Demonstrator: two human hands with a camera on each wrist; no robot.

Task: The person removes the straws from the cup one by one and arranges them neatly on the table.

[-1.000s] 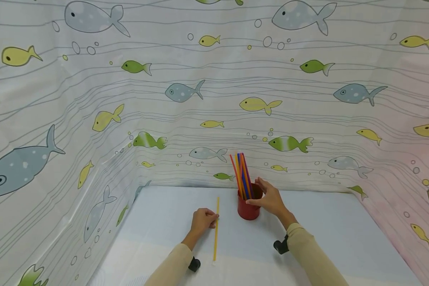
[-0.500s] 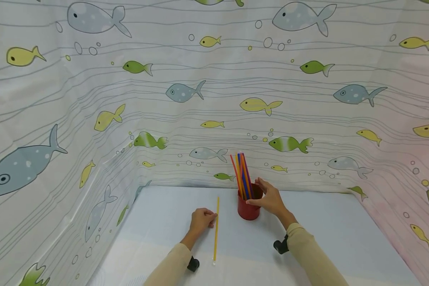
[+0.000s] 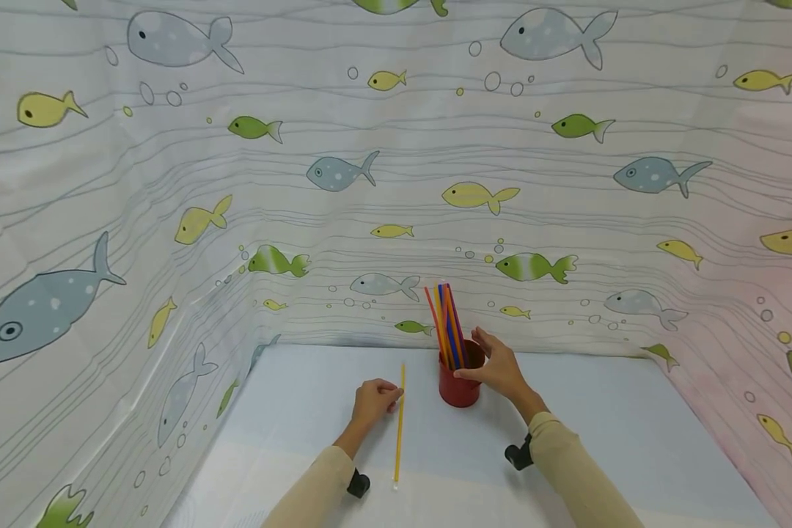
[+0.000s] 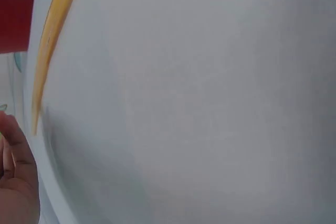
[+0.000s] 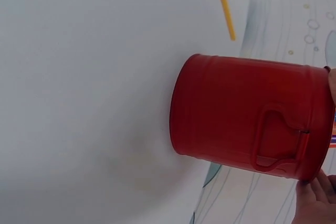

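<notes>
Head view: a pale desk (image 3: pixel 303 381) is enclosed by a fish-printed sheet (image 3: pixel 369 205). On the desk, a red metal pot (image 3: pixel 458 390), in which leaning coloured sticks (image 3: pixel 449 323) are stood, is gripped at its rim by the widely spread fingers of the right hand (image 3: pixel 498 369). Nothing is held by the left hand (image 3: pixel 372 403), shifted slightly forward since half a second ago; its loosely bent fingers are poised over a yellow stick (image 3: pixel 399 440) laid left of the pot.
</notes>
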